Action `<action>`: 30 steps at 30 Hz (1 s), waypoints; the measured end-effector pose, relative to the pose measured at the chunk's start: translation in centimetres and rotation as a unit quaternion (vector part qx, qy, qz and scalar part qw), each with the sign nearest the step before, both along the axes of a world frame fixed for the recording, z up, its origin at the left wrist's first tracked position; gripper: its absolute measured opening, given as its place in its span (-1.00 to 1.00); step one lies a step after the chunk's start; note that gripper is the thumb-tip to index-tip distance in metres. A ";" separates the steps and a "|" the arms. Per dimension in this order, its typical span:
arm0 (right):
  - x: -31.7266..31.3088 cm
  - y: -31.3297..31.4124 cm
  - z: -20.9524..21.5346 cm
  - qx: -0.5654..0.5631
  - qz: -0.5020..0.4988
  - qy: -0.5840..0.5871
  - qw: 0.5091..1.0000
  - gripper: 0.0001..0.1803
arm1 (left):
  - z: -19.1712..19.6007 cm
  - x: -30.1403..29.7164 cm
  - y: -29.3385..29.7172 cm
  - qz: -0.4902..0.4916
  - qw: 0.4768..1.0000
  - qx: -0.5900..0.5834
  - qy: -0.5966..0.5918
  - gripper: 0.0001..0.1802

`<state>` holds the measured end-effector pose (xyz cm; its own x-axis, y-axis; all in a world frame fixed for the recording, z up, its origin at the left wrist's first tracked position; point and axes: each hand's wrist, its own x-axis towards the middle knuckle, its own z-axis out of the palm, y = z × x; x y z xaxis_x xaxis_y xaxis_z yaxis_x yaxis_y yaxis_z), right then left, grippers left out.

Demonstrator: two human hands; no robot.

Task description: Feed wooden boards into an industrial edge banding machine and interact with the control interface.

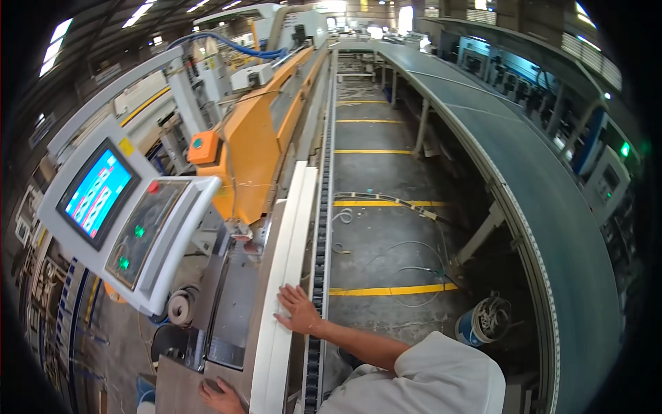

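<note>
My right hand [300, 310] lies flat, fingers spread, on long white strips [281, 255] that run side by side along the machine bed. The strips stretch from the lower edge of the view up toward the orange machine guard. My left hand [222, 397] rests with its fingers apart on the brown machine table [181, 386], just left of the strips, and holds nothing. Ahead of it, a dark metal plate [234, 303] is set into the table. Right of the strips runs a black chain-like conveyor track [320, 262].
A control panel [131, 214] with a lit screen stands at left, beside the orange machine housing [252, 152]. A long green conveyor belt [503, 152] curves along the right. Between them, cables [386, 200] lie on the yellow-striped floor, near a bucket of scraps [476, 324].
</note>
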<state>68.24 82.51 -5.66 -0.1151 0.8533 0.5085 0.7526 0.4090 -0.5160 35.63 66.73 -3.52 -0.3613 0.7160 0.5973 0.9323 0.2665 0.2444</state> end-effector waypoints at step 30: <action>0.2 -0.5 0.7 -0.022 0.027 -0.027 0.999 -0.28 | -2.3 -2.2 -0.7 -0.038 0.984 -0.058 -0.167 -0.33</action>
